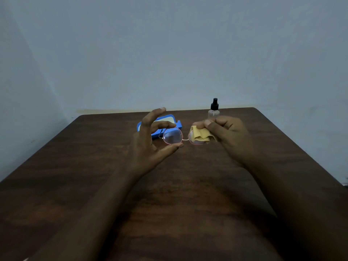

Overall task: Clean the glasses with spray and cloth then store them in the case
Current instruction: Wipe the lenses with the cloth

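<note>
While my left hand (148, 140) pinches the glasses (173, 137) above the bench (94, 166), my right hand (226, 134) presses the yellow cloth (199, 135) on one lens; blue case (160, 127) and spray bottle (214, 111) stand behind.

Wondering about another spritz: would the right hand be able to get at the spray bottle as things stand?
Probably yes: the spray bottle stands unobstructed just behind the right hand, but that hand is pinching the yellow cloth on the glasses.
</note>
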`<state>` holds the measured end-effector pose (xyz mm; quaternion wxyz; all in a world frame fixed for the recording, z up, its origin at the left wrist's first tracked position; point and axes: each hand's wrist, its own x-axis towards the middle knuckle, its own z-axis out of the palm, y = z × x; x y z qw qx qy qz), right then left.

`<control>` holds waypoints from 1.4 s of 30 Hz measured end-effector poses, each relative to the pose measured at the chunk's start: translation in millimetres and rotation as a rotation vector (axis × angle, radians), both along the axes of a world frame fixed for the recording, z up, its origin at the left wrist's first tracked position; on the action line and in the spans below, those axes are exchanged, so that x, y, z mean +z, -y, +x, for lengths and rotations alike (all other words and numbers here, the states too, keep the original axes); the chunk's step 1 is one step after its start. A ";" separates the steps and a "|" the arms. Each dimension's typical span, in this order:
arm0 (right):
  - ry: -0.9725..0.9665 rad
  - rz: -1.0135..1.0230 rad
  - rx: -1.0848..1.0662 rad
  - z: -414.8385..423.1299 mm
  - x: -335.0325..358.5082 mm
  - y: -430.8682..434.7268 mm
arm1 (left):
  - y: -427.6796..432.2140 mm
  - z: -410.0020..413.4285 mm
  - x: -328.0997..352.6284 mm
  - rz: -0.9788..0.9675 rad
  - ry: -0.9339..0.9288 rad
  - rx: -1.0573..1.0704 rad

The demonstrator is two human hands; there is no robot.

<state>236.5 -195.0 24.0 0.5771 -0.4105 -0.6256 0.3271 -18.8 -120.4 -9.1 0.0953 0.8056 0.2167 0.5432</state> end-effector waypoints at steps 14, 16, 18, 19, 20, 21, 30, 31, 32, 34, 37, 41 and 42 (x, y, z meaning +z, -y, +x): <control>0.129 -0.213 0.168 12.5 -2.0 -0.5 | 16.4 3.3 4.6 0.056 -0.079 -0.020; 0.146 -0.238 0.146 12.0 -3.3 -1.8 | 17.7 4.9 5.4 0.054 -0.096 -0.029; 0.132 -0.259 0.153 12.0 -3.8 -2.1 | 18.6 5.1 6.6 0.048 -0.110 -0.037; 0.120 -0.271 0.175 12.2 -3.1 -1.3 | 18.9 4.9 7.3 0.048 -0.113 -0.038; 0.110 -0.280 0.203 12.9 -2.6 -0.9 | 19.2 4.5 7.9 0.048 -0.116 -0.039; 0.104 -0.289 0.225 14.1 -1.9 -0.2 | 19.4 4.4 8.5 0.049 -0.116 -0.039; 0.154 -0.283 0.138 14.8 -3.7 -2.5 | 21.0 5.2 9.0 0.040 -0.107 -0.062; 0.146 -0.277 0.126 13.8 -4.0 -3.1 | 20.7 5.5 8.5 0.033 -0.099 -0.074; 0.139 -0.272 0.119 13.1 -4.2 -3.5 | 19.9 5.8 7.4 0.033 -0.093 -0.078; 0.124 -0.274 0.145 13.4 -4.2 -3.4 | 17.6 5.9 5.2 0.038 -0.089 -0.065; 0.106 -0.290 0.232 15.0 -3.9 -1.8 | 13.6 3.9 3.1 0.040 -0.079 -0.015; 0.048 -0.281 0.252 16.3 -6.0 -3.6 | 8.9 1.8 1.2 0.035 -0.062 0.005; 0.044 -0.276 0.257 16.5 -6.3 -4.1 | 7.9 1.9 0.4 0.043 -0.060 -0.001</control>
